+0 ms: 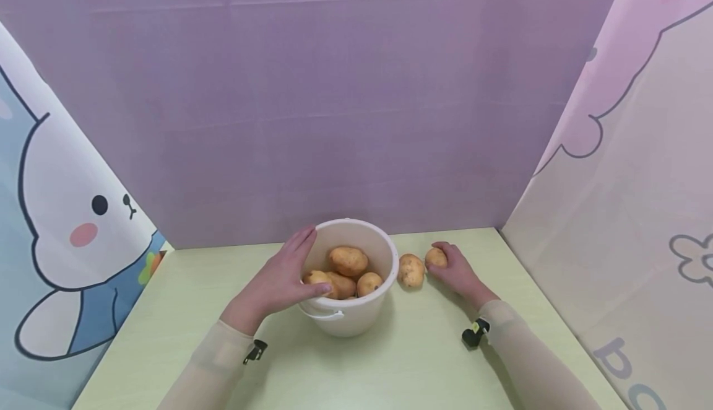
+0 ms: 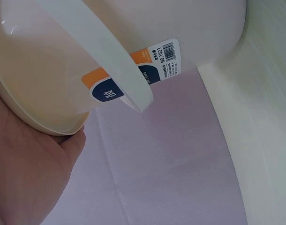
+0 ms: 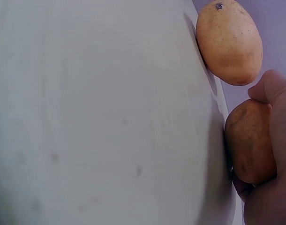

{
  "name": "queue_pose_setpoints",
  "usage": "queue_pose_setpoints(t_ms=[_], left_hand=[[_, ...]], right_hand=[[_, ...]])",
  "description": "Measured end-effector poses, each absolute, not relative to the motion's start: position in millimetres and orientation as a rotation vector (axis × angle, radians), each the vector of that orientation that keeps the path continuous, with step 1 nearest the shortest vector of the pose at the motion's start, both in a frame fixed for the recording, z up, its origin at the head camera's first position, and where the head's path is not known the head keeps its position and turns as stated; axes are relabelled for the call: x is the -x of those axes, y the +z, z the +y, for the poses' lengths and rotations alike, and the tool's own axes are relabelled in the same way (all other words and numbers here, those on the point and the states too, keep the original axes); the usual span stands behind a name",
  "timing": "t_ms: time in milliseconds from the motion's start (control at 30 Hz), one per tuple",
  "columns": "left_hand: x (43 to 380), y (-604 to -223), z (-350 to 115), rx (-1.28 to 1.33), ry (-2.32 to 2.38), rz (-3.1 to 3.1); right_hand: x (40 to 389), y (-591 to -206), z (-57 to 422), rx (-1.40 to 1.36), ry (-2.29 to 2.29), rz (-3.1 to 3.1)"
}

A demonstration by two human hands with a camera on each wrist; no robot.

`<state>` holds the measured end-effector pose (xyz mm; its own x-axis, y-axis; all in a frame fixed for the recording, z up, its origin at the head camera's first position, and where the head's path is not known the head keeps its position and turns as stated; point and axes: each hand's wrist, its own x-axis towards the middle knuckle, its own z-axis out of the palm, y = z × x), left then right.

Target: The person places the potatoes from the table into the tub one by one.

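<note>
A white bucket (image 1: 384,286) stands on the table with several potatoes (image 1: 348,261) inside. My left hand (image 1: 278,277) rests against the bucket's left rim, fingers fairly straight along it and thumb reaching over the near rim. In the left wrist view the hand (image 2: 30,164) lies against the rim (image 2: 40,126), beside the bucket's white handle (image 2: 105,51). To the right of the bucket, my right hand (image 1: 459,274) grips a potato (image 1: 437,257) between thumb and fingers, close over the table. Another potato (image 1: 411,271) lies between the bucket and that hand.
The pale green table (image 1: 278,373) meets a purple backdrop (image 1: 334,119) behind the bucket. Printed panels with cartoon figures stand at the left (image 1: 83,212) and right (image 1: 640,212). A label (image 2: 164,61) is stuck on the bucket's side.
</note>
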<state>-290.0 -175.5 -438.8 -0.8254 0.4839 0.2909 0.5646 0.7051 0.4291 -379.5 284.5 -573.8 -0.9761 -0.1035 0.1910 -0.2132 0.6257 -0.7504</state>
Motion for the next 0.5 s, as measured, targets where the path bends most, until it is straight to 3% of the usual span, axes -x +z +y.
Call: queue_pose_setpoints(t_ms=[500], left_hand=[[290.1, -439.8, -175.4, 0.846, -0.769, -2.754]], right_hand=[[374.4, -543.5, 288.7, -0.369, 1.227, -2.679]])
